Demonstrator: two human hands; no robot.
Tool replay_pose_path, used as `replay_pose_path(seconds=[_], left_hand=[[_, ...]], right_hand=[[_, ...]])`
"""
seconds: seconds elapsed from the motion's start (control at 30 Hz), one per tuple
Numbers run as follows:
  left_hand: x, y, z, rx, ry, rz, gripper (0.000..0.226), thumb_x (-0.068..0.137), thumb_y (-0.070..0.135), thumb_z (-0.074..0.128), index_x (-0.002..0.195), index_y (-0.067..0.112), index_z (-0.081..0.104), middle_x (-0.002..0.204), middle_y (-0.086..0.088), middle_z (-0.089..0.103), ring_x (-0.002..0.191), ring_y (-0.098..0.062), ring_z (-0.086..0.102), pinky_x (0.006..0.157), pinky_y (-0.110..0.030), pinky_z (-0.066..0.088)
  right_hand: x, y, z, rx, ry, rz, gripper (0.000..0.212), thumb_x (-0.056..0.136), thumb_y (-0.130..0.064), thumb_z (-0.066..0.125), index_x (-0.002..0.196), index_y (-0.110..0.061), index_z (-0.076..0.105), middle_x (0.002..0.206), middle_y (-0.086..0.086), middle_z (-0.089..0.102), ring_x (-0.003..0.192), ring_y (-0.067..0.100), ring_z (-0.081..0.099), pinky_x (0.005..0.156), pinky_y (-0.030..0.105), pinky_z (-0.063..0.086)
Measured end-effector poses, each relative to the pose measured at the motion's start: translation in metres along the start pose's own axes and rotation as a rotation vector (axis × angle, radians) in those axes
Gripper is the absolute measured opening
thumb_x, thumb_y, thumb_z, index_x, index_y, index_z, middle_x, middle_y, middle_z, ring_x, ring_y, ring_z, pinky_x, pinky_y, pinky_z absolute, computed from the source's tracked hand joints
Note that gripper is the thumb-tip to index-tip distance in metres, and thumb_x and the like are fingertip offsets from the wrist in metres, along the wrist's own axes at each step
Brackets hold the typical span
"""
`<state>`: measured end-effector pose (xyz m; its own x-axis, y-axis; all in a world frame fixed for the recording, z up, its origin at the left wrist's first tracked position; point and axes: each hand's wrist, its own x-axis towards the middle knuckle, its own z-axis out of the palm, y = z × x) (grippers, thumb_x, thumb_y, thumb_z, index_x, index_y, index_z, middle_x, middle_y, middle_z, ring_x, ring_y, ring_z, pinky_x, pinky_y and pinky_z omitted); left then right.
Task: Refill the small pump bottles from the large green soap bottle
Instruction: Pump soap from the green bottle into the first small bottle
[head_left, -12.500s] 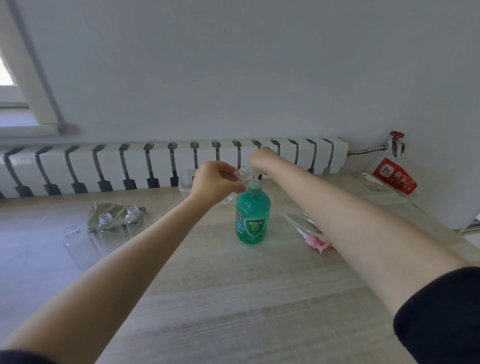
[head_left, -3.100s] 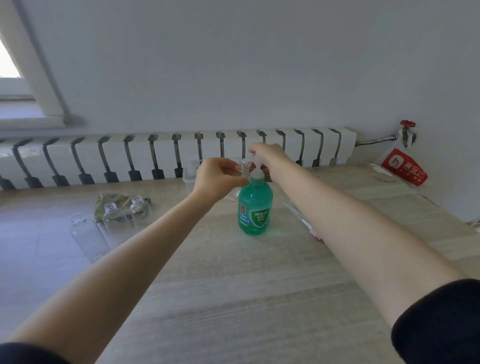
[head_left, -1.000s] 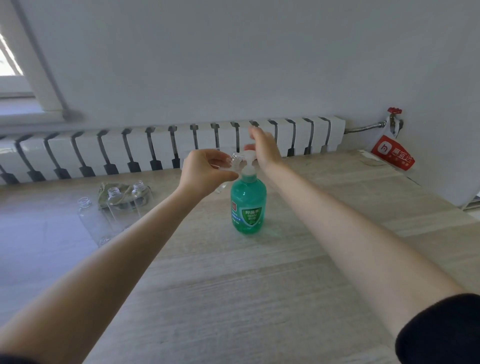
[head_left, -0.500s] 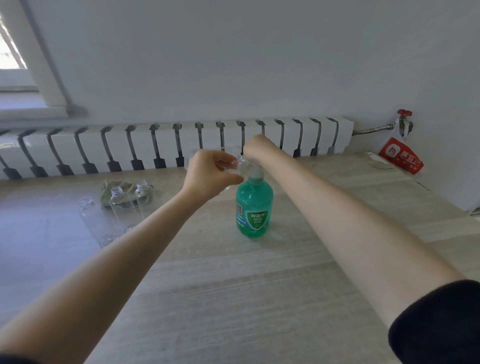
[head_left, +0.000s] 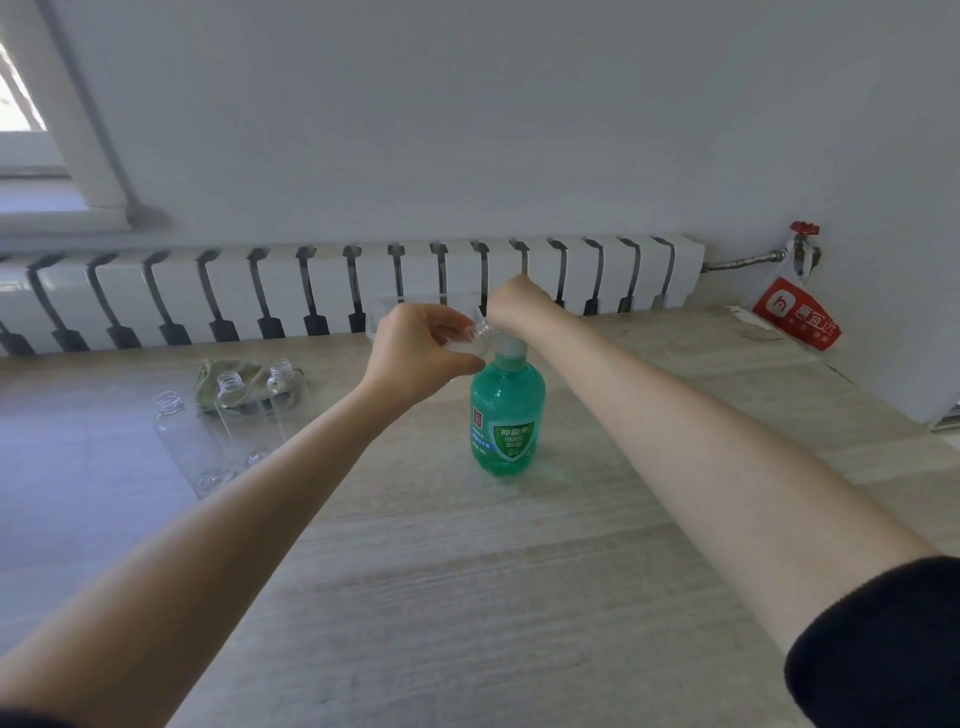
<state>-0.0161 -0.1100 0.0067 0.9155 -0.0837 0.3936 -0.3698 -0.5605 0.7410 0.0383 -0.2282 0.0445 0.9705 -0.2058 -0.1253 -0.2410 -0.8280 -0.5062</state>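
The large green soap bottle (head_left: 506, 415) stands upright in the middle of the wooden table (head_left: 467, 597). My left hand (head_left: 415, 353) grips a small clear bottle (head_left: 475, 335), tilted with its open mouth at the green bottle's pump. My right hand (head_left: 514, 306) is bent down over the pump head, which it hides; its fingers are out of sight. Three more small clear bottles (head_left: 228, 410) without caps stand at the left of the table.
A crumpled green cloth (head_left: 244, 387) lies behind the clear bottles. A white radiator (head_left: 337, 291) runs along the wall behind the table. A clear tray (head_left: 384, 317) sits at the table's back edge. A red and white bag (head_left: 795, 317) hangs at the right under a red valve (head_left: 804, 228).
My right hand, raised with fingers spread a second ago, has come back down onto the pump head. My left hand still holds the small bottle at the spout.
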Motion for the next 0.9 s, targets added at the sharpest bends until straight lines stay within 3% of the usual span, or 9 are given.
replay_pose_path(seconds=[0.1, 0.17, 0.23, 0.3, 0.4, 0.53, 0.9], left_hand=[[0.0, 0.001, -0.001, -0.002, -0.011, -0.013, 0.04, 0.065, 0.009, 0.084, 0.102, 0.008, 0.07, 0.093, 0.0, 0.07, 0.084, -0.01, 0.066, 0.08, -0.022, 0.055], [0.0, 0.003, -0.002, -0.024, -0.017, -0.034, 0.04, 0.065, 0.008, 0.084, 0.102, 0.007, 0.07, 0.093, -0.001, 0.07, 0.084, -0.011, 0.066, 0.08, -0.022, 0.054], [0.001, 0.006, -0.004, -0.069, -0.011, -0.06, 0.04, 0.064, 0.008, 0.084, 0.101, 0.008, 0.07, 0.092, -0.001, 0.07, 0.085, -0.013, 0.067, 0.081, -0.024, 0.055], [0.001, 0.009, -0.005, -0.084, -0.013, -0.069, 0.038, 0.064, 0.008, 0.084, 0.1, 0.01, 0.071, 0.091, 0.0, 0.07, 0.085, -0.012, 0.067, 0.08, -0.023, 0.055], [0.001, 0.01, -0.006, -0.083, -0.023, -0.067, 0.039, 0.065, 0.008, 0.084, 0.101, 0.01, 0.07, 0.092, 0.001, 0.07, 0.084, -0.01, 0.066, 0.078, -0.02, 0.054], [0.001, 0.011, -0.006, -0.077, -0.027, -0.063, 0.039, 0.065, 0.008, 0.084, 0.101, 0.009, 0.07, 0.091, 0.001, 0.07, 0.083, -0.009, 0.066, 0.077, -0.019, 0.054], [-0.001, 0.006, -0.003, -0.048, -0.023, -0.058, 0.045, 0.064, 0.008, 0.084, 0.106, 0.006, 0.069, 0.093, -0.001, 0.069, 0.086, -0.013, 0.067, 0.082, -0.026, 0.056]], right_hand=[[-0.003, 0.0, -0.001, -0.01, 0.005, -0.007, 0.027, 0.095, -0.015, 0.046, 0.119, -0.003, 0.048, 0.072, 0.004, 0.039, 0.058, 0.012, 0.037, 0.046, 0.023, 0.027], [-0.003, -0.001, -0.003, -0.021, 0.015, -0.02, 0.011, 0.096, -0.013, 0.043, 0.097, -0.003, 0.048, 0.072, 0.004, 0.039, 0.056, 0.011, 0.036, 0.045, 0.022, 0.026], [0.0, 0.0, -0.006, 0.008, 0.025, -0.065, 0.024, 0.096, -0.01, 0.038, 0.073, -0.006, 0.038, 0.075, 0.004, 0.039, 0.056, 0.011, 0.033, 0.045, 0.023, 0.026], [0.002, 0.001, -0.011, 0.068, 0.013, -0.13, 0.032, 0.096, -0.008, 0.038, 0.065, -0.012, 0.03, 0.073, 0.004, 0.036, 0.056, 0.011, 0.031, 0.048, 0.023, 0.029], [-0.001, 0.003, -0.015, 0.102, -0.015, -0.167, 0.034, 0.096, -0.006, 0.037, 0.064, -0.014, 0.03, 0.069, 0.001, 0.032, 0.057, 0.01, 0.029, 0.053, 0.02, 0.029], [-0.003, -0.001, -0.013, 0.086, -0.01, -0.08, 0.019, 0.098, -0.009, 0.037, 0.079, -0.008, 0.04, 0.069, 0.003, 0.036, 0.056, 0.011, 0.034, 0.045, 0.022, 0.026], [0.0, 0.004, -0.003, 0.091, -0.016, -0.053, 0.029, 0.097, -0.009, 0.038, 0.069, -0.011, 0.031, 0.067, 0.001, 0.033, 0.055, 0.01, 0.031, 0.044, 0.023, 0.024]])
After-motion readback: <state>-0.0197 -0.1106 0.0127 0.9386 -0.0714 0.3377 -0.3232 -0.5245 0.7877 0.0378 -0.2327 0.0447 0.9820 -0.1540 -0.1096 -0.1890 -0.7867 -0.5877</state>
